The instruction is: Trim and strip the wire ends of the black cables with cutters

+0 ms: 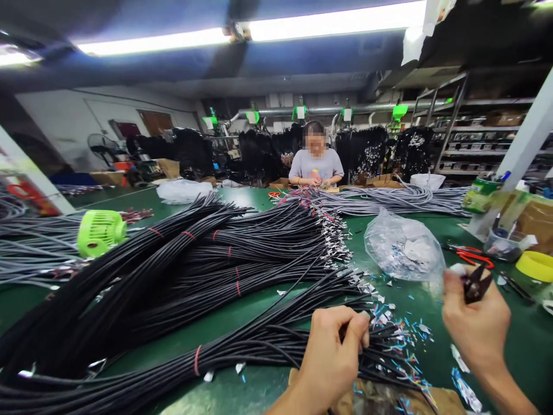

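My left hand (334,346) is closed in a pinch on a black cable near its end, over the front cable bundle (233,349); the fingers hide much of it. Stripped ends with thin coloured wires (408,369) fan out to its right. Apart from the cables, at the right, my right hand (475,328) is wrapped round a pair of pliers (476,285), dark jaws pointing up. Something white (458,270) shows by that thumb; I cannot make out what it is. Further bundles (276,236) with red ties and whitish ends lie behind.
A clear plastic bag (404,248) of scraps stands behind my hands. Red-handled pliers (473,256) and a yellow ring (536,265) lie at the right. A green fan (101,233) sits left. Opposite, a person (317,164) works by grey cables (389,199). Blue and white trimmings litter the green table.
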A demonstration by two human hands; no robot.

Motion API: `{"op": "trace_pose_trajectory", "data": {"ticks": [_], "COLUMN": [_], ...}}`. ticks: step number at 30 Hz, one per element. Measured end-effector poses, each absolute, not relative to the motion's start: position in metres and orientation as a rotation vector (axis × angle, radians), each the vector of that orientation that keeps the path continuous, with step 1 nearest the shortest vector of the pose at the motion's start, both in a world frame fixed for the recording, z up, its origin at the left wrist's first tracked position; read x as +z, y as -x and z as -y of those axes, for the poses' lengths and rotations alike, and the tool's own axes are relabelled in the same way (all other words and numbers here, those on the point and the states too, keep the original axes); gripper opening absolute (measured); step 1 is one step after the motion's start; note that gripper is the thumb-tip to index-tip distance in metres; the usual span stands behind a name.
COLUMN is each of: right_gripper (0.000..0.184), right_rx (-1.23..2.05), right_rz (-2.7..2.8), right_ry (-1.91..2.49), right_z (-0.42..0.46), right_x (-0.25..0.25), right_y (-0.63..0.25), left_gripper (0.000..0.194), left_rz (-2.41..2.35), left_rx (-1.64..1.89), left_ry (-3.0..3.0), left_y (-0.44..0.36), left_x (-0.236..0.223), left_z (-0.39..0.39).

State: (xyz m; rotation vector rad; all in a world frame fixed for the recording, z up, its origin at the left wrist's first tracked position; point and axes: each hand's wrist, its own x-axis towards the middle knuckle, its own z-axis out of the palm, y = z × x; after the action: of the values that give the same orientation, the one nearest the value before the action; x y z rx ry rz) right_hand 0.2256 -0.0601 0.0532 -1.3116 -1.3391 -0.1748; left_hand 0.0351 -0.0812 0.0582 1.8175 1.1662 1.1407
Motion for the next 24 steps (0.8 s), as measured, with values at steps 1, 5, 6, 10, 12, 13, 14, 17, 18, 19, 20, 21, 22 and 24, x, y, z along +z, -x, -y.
{"op": "trace_pose_trajectory", "data": {"ticks": [1,5,6,10,12,13,14,17,18,19,20,21,22,24], "right_gripper": [0.015,0.03,0.028,0.023,0.024,0.025,0.025,0.021,0.018,0.015,0.013,0.013,0.013,0.015], "right_rx": [-0.132,0.112,0.149,0.177,0.176,0.182,0.194,0.224,0.217,0.187,0.136,0.072,0.001,-0.136], "right_rz": [1.409,1.87,1.946,1.993,1.943,1.932,1.942,2.024,2.039,2.04,2.028,2.018,2.012,2.008], "right_ry": [1.297,1.102,1.039,0.928,0.949,0.962,0.969,0.953,0.938,0.921,0.904,0.887,0.864,0.826], "right_z": [0.06,0.066,0.068,0.073,0.072,0.072,0.071,0.07,0.071,0.071,0.073,0.074,0.075,0.076], "right_x": [0.057,0.061,0.06,0.056,0.056,0.056,0.057,0.057,0.056,0.055,0.052,0.049,0.046,0.04], "right_y": [-0.226,-0.212,-0.208,-0.202,-0.206,-0.209,-0.211,-0.215,-0.215,-0.215,-0.214,-0.213,-0.212,-0.211], "left_gripper": [0.046,0.041,0.04,0.037,0.036,0.036,0.035,0.035,0.036,0.036,0.035,0.035,0.035,0.036], "left_rz": [-1.178,-1.207,-1.21,-1.208,-1.2,-1.198,-1.199,-1.206,-1.207,-1.209,-1.216,-1.227,-1.241,-1.27], "left_rx": [1.166,1.21,1.206,1.179,1.158,1.15,1.143,1.142,1.146,1.15,1.157,1.163,1.168,1.17], "left_ry": [-1.815,-1.877,-1.908,-2.012,-2.039,-2.05,-2.059,-2.068,-2.067,-2.065,-2.062,-2.056,-2.046,-2.031], "left_y": [-0.035,-0.036,-0.037,-0.038,-0.038,-0.038,-0.038,-0.038,-0.038,-0.038,-0.039,-0.039,-0.04,-0.041], "left_x": [0.059,0.057,0.057,0.055,0.056,0.057,0.057,0.058,0.057,0.056,0.055,0.054,0.052,0.049], "left_z": [0.081,0.082,0.082,0.083,0.083,0.083,0.083,0.082,0.081,0.081,0.081,0.081,0.081,0.082]}}
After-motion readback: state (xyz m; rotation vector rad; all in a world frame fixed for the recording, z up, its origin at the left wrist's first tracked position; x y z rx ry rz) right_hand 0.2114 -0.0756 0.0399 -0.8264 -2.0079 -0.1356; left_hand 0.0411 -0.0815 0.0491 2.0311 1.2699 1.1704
